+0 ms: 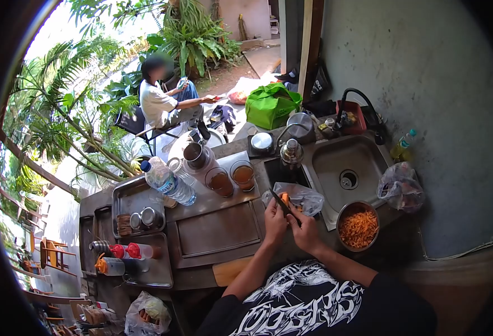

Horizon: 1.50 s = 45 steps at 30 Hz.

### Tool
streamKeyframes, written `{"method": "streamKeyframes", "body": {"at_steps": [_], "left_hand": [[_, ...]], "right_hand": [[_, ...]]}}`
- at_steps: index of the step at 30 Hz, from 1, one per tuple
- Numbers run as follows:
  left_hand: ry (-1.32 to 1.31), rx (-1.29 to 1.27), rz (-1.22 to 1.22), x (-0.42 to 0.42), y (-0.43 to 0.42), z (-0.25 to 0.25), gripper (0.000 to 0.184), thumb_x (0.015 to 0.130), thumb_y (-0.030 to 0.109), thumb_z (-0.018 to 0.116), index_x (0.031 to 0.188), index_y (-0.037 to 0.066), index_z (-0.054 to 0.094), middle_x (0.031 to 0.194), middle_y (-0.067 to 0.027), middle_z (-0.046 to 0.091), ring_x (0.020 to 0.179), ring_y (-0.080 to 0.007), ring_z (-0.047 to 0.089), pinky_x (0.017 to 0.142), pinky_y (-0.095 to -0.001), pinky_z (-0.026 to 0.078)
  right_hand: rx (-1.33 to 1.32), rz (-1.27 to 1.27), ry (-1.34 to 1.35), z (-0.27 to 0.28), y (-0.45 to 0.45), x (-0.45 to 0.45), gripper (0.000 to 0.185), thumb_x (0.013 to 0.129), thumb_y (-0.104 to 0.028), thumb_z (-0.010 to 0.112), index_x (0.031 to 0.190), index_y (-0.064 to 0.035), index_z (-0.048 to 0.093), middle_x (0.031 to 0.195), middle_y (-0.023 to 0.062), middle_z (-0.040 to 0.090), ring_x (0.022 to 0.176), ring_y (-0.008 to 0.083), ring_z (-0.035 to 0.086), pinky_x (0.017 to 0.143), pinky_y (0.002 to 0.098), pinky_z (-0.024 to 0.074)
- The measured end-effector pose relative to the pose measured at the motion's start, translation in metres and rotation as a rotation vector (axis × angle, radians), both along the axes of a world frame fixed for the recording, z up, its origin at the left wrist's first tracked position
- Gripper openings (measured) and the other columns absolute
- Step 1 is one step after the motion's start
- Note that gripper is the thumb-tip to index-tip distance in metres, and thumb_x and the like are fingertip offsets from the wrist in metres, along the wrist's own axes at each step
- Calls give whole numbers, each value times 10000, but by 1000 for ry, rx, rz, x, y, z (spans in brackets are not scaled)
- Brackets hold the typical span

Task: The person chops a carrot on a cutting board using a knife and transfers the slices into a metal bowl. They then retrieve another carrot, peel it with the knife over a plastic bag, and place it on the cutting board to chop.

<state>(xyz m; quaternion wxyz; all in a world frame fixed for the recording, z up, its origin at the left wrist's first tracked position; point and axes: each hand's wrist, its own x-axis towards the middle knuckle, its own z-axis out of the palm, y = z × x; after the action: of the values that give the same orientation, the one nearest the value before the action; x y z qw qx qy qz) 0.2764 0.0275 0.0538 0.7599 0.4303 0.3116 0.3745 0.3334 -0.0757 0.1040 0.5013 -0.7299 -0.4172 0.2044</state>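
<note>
Both my hands are raised over the counter edge, just left of the sink. A dark knife (279, 202) slants between them; which hand grips its handle is hard to make out. My left hand (275, 223) is closed, its fingers wrapped round something mostly hidden. My right hand (304, 228) is closed too, beside an orange carrot piece (285, 198). Just behind them lies a clear plastic bag (305, 197). To the right of my hands, a metal bowl (344, 242) holds shredded orange carrot (358, 228).
Right of my hands are the steel sink (325, 168) and a filled plastic bag (401, 187). A shaker (291, 152), two glasses of brown drink (242, 175) and a water bottle (170, 182) stand behind and left. Beyond the counter, a person (159, 103) sits near a green bag (271, 105).
</note>
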Motion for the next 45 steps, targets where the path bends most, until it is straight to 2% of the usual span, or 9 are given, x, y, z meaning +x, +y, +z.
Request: {"method": "streamKeyframes", "body": {"at_steps": [3, 6, 14, 23, 28, 31, 38, 43, 45], "left_hand": [[-2, -11, -172, -12, 1, -11, 290, 1077, 111, 456, 1324, 1, 561, 1047, -49, 659, 899, -102, 630, 792, -262, 529], [-61, -32, -49, -10, 3, -4, 297, 1082, 129, 464, 1333, 2, 558, 1101, -43, 651, 956, -107, 617, 843, -266, 515], [-23, -64, -122, -22, -7, 7, 292, 1092, 156, 466, 1303, 0, 594, 1103, -39, 647, 965, -103, 605, 833, -258, 506], [-65, 18, -35, -19, -5, 15, 313, 1099, 194, 473, 1331, 4, 564, 1136, -53, 644, 971, -86, 594, 794, -220, 492], [-177, -47, -152, -19, -9, 1, 281, 1103, 199, 468, 1303, 29, 569, 949, 38, 599, 709, 6, 499, 575, -165, 401], [-118, -10, -123, -21, -10, 13, 269, 1100, 209, 477, 1283, 35, 573, 936, 44, 590, 698, 6, 484, 573, -168, 393], [-11, -1, 1, -19, -3, 8, 302, 1092, 273, 507, 1281, 41, 552, 1040, -17, 622, 884, -78, 565, 767, -236, 472], [-43, -81, -8, -17, -1, 9, 307, 1091, 277, 519, 1284, 40, 545, 1039, -13, 615, 870, -75, 565, 756, -239, 477], [-49, -77, -12, -15, -4, 13, 307, 1091, 277, 520, 1282, 38, 544, 1044, -15, 613, 871, -78, 567, 760, -241, 479]], "right_hand": [[42, -23, 151, 6, 3, 3, 408, 1018, -181, 582, 1366, 31, 584, 1125, 321, 664, 1092, 459, 644, 870, 424, 540], [69, -9, -7, 2, 2, -6, 410, 1013, -190, 591, 1358, 30, 592, 1094, 335, 658, 1045, 453, 666, 849, 421, 547], [-5, -68, -57, 9, 6, 2, 406, 1010, -246, 596, 1337, -8, 629, 777, 259, 668, 757, 429, 682, 639, 463, 509], [23, 60, -161, 4, -8, -9, 445, 1018, -251, 574, 1390, -7, 579, 867, 259, 691, 800, 436, 685, 678, 484, 528], [13, -29, -142, 4, 7, 11, 429, 1013, -248, 578, 1360, 3, 601, 865, 266, 691, 820, 442, 688, 695, 488, 534], [-3, -37, -97, 16, 8, 14, 391, 1010, -176, 597, 1329, 49, 607, 952, 287, 701, 899, 426, 708, 753, 427, 543], [15, 101, -93, -3, -11, -5, 435, 1013, -260, 581, 1353, 10, 602, 884, 311, 672, 853, 473, 677, 711, 494, 534], [-24, 94, -40, 16, -19, -9, 441, 1013, -267, 584, 1347, 18, 602, 875, 309, 670, 837, 473, 676, 705, 502, 531], [-64, 94, -96, 22, -19, -10, 405, 1004, -170, 606, 1315, 90, 590, 857, 320, 654, 836, 453, 695, 675, 428, 522]]}}
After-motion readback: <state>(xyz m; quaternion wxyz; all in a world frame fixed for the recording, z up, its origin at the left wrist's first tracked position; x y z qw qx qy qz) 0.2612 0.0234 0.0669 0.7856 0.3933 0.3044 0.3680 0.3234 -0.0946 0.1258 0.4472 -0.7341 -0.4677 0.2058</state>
